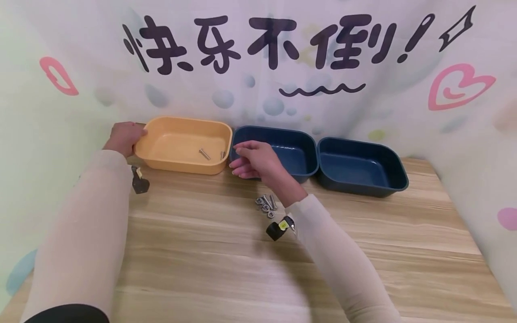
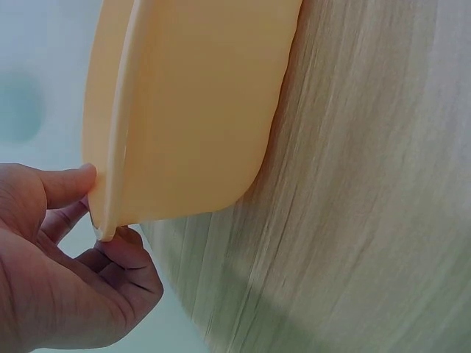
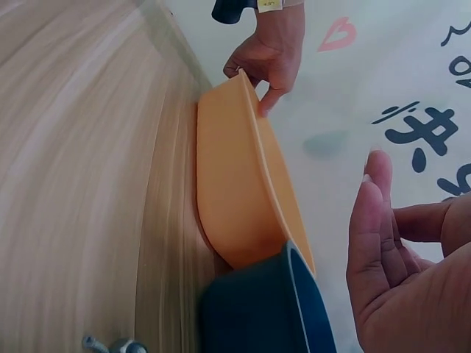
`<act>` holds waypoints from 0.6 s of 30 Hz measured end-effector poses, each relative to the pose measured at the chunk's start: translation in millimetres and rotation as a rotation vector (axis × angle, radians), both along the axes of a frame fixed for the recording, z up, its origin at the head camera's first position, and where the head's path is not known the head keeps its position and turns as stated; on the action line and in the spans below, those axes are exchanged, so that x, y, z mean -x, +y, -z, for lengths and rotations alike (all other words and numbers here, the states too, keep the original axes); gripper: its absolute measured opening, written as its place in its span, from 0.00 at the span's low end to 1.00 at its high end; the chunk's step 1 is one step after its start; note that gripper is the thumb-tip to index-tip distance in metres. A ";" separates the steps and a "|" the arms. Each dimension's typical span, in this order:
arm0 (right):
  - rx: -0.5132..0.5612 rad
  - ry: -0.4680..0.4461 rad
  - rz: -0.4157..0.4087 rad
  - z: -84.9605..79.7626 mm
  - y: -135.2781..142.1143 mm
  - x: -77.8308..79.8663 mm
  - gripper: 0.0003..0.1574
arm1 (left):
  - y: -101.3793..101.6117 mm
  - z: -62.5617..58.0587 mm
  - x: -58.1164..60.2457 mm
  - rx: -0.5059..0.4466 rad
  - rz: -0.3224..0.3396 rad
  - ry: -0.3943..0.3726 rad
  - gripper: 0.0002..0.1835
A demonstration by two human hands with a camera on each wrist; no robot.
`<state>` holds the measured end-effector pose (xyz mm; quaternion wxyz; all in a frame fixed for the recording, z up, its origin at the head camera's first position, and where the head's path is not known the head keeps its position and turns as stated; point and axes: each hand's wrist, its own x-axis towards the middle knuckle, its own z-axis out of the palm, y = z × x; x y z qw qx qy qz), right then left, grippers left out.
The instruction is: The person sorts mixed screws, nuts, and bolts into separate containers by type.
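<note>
My left hand (image 1: 124, 137) pinches the left end of a yellow plastic bin (image 1: 173, 148), thumb over the rim and fingers curled beneath it, as the left wrist view shows. Inside that bin lie a silver bolt (image 1: 204, 154) and another small metal piece (image 1: 222, 155) near the right wall. My right hand (image 1: 258, 159) hovers over the left part of a dark blue bin (image 1: 296, 154), close to the yellow bin's right end. Its fingers (image 3: 368, 235) are extended and loosely together, with nothing visible between them. In the head view this hand hides part of the blue bin.
A second dark blue bin (image 1: 359, 170) stands at the right end of the row. On the wooden table (image 1: 194, 251), in front of the middle bin, sits a small pile of silver bolts (image 1: 273, 202) and nuts (image 1: 265, 208). A printed cloth (image 1: 258, 94) hangs behind the bins.
</note>
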<state>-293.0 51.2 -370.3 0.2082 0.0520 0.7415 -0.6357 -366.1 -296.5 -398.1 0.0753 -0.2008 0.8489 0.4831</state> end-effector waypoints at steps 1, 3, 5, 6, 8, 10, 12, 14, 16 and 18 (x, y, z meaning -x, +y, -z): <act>0.001 0.001 -0.002 0.1 2.1 -2.0 0.18 | 0.1 0.2 0.3 0.000 -0.002 -0.004 0.14; 0.006 0.001 -0.008 0.0 6.3 -6.1 0.18 | -0.2 0.7 0.5 -0.001 -0.007 -0.008 0.16; 0.005 -0.002 -0.013 0.4 11.1 -9.8 0.18 | 1.0 0.5 0.8 -0.005 -0.009 -0.008 0.17; 0.004 -0.004 -0.015 1.0 13.2 -11.3 0.17 | 1.1 0.3 0.7 -0.008 -0.009 -0.008 0.18; -0.006 -0.008 -0.025 3.3 17.1 -14.3 0.15 | 1.2 0.8 1.0 -0.010 -0.009 -0.012 0.19; -0.023 -0.005 -0.041 6.0 21.0 -17.5 0.16 | 1.0 1.2 1.1 -0.015 -0.009 -0.017 0.21; -0.040 0.000 -0.052 8.6 25.1 -21.0 0.17 | 0.6 2.6 2.1 -0.018 -0.009 -0.024 0.22; -0.055 0.002 -0.052 10.5 29.5 -24.2 0.19 | 0.6 3.7 3.1 -0.011 -0.008 -0.027 0.22; -0.069 0.004 -0.042 12.3 33.8 -26.8 0.19 | 0.2 3.7 3.4 -0.002 -0.005 -0.027 0.22; -0.081 0.005 -0.033 13.6 37.6 -29.0 0.19 | -1.2 2.7 3.0 0.010 -0.005 -0.031 0.22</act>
